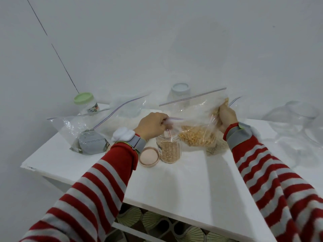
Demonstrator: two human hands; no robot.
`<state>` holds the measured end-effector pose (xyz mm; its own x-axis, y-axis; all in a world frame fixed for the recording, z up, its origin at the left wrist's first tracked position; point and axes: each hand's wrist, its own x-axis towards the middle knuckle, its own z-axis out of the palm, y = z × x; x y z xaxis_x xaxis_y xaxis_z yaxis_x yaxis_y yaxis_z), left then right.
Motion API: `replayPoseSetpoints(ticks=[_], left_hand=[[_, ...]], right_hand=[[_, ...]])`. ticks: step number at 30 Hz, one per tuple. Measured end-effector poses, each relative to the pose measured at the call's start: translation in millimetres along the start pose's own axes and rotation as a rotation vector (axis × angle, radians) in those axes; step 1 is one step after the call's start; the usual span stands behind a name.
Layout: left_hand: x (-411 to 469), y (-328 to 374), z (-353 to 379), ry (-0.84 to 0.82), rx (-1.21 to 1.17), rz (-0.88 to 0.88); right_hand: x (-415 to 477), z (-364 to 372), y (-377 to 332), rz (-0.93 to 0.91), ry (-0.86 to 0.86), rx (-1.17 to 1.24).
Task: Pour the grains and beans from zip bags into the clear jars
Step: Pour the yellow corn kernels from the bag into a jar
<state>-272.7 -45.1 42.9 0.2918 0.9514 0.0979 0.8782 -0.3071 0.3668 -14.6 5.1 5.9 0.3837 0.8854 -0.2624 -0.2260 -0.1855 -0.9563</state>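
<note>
Filling looks nearly done for the open jar (168, 151) on the worktop (183, 189). The left hand (151, 126) pinches the mouth of the zip bag (195, 131) over it, and the right hand (227, 117) grips its raised end (kernels remain). Beyond, a green-lidded jar (85, 103) and a blue-lidded jar (180, 95) look unfilled.

Both arms are stretched forward in red-and-grey striped sleeves (97, 186), each wrist wrapped by a grey band (138, 143). The left hand (153, 125) is turned back-up, its fingers curled downward and pinched on the mouth edge of a zip bag (195, 137). The right hand (227, 118) is held a little higher and farther out, its back shown to the camera, fingers closed round the bag's opposite end. The two hands are held well apart, the bag stretched between them
</note>
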Motion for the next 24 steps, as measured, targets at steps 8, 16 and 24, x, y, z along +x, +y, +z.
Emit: replayPoseSetpoints(ticks=[8,16,24], left_hand=[[0,2,3,0.018,0.050,0.028],[1,2,7,0.032,0.074,0.026],[0,3,8,0.024,0.035,0.018]], right_hand=[[-16,-7,46,-0.064,-0.039,-0.046],[-80,-16,100,0.043,0.097,0.544],[-73,-11,136,0.208,-0.074,0.519]])
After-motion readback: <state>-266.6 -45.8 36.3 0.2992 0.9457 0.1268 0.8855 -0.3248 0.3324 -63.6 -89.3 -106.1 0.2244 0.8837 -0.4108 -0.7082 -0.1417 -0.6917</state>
